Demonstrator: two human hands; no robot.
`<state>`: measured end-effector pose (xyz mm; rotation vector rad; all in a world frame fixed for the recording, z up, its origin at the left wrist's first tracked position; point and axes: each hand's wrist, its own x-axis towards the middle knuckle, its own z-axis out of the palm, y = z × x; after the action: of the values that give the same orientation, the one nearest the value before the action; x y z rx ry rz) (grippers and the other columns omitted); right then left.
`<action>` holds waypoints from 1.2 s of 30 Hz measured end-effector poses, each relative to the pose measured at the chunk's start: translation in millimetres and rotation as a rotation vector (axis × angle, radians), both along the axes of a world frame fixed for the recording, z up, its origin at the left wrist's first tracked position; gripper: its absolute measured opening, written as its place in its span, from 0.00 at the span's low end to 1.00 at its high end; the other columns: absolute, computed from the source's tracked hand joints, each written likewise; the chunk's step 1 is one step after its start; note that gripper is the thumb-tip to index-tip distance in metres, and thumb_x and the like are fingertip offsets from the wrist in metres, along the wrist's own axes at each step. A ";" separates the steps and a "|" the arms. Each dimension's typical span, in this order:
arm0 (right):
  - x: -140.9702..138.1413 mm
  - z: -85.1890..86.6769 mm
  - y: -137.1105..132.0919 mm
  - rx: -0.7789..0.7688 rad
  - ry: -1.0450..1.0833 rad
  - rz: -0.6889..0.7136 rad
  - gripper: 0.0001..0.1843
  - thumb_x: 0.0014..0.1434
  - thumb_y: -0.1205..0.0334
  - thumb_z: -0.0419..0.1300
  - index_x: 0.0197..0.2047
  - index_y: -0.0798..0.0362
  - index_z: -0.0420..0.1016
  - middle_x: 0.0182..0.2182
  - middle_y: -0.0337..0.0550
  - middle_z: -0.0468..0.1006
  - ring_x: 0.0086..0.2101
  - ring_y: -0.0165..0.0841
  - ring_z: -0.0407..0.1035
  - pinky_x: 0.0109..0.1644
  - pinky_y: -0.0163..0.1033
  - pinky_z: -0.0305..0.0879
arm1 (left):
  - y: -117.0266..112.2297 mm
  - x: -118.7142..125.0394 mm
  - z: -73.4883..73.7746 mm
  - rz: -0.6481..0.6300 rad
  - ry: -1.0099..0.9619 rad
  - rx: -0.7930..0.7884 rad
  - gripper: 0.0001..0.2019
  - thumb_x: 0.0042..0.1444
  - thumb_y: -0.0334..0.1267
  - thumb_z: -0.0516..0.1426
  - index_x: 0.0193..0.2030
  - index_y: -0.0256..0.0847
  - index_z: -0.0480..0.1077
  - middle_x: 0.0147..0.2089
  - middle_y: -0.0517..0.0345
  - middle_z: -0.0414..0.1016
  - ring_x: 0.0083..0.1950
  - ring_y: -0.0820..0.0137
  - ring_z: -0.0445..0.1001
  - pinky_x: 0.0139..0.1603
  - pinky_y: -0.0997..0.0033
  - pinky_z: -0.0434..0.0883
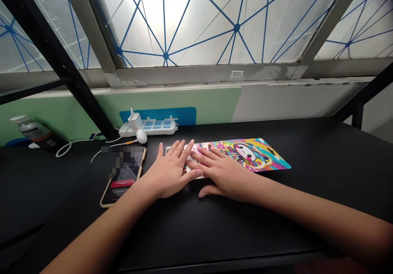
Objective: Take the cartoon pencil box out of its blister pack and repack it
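Observation:
A colourful printed sheet (245, 153) with a cartoon figure lies flat on the black desk; I cannot tell whether it is a mat or a card. Over its left end rests my left hand (175, 171), palm down with the fingers stretched out. My right hand (221, 173) lies flat beside it, fingers spread across the sheet's left half. The hands meet near the left thumb, and between them they hide much of that end. To the left of my left hand sits a phone (123, 186) in a beige-edged case, its screen lit.
A white power strip (161, 127) with a plugged-in charger (135, 121) stands against the wall. White cables (69, 147) run leftward. A bottle (33, 130) stands at the far left. Black metal posts (64, 69) rise at both sides, and a window (190, 24) is behind the desk (245, 233).

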<state>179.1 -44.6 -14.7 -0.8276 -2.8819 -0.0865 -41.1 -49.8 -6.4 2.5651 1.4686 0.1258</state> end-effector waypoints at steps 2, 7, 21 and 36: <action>12.6 1.4 2.6 -0.051 0.010 -0.007 0.44 0.64 0.39 0.63 0.75 0.52 0.58 0.72 0.59 0.58 0.71 0.57 0.50 0.71 0.65 0.53 | 0.1 0.3 1.1 0.002 0.026 -0.017 0.42 0.69 0.66 0.38 0.80 0.42 0.38 0.81 0.43 0.39 0.81 0.50 0.37 0.73 0.26 0.37; 72.7 -9.1 7.2 -0.060 0.066 -0.088 0.32 0.71 0.48 0.57 0.74 0.42 0.58 0.73 0.48 0.58 0.71 0.51 0.51 0.71 0.66 0.55 | 2.9 1.3 2.7 0.018 0.083 -0.055 0.42 0.67 0.70 0.38 0.79 0.47 0.43 0.81 0.43 0.36 0.81 0.50 0.35 0.73 0.28 0.35; 167.0 -31.7 1.8 0.311 0.139 -0.251 0.45 0.64 0.80 0.46 0.78 0.40 0.42 0.68 0.49 0.69 0.64 0.46 0.67 0.61 0.59 0.72 | 22.5 -29.4 -1.7 0.094 0.035 -0.083 0.35 0.69 0.66 0.39 0.78 0.56 0.47 0.81 0.56 0.38 0.81 0.51 0.35 0.73 0.28 0.40; 5.5 -30.2 -102.1 0.532 0.260 0.181 0.20 0.72 0.66 0.47 0.52 0.52 0.81 0.52 0.42 0.85 0.47 0.41 0.80 0.48 0.45 0.77 | 17.4 4.0 -12.3 0.038 -0.074 0.208 0.24 0.75 0.44 0.43 0.71 0.40 0.62 0.75 0.43 0.61 0.76 0.55 0.57 0.73 0.38 0.56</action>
<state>184.6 -146.7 -44.9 -0.4379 -2.4881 -0.6397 -37.1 -32.3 -18.7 2.6600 1.5519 0.3942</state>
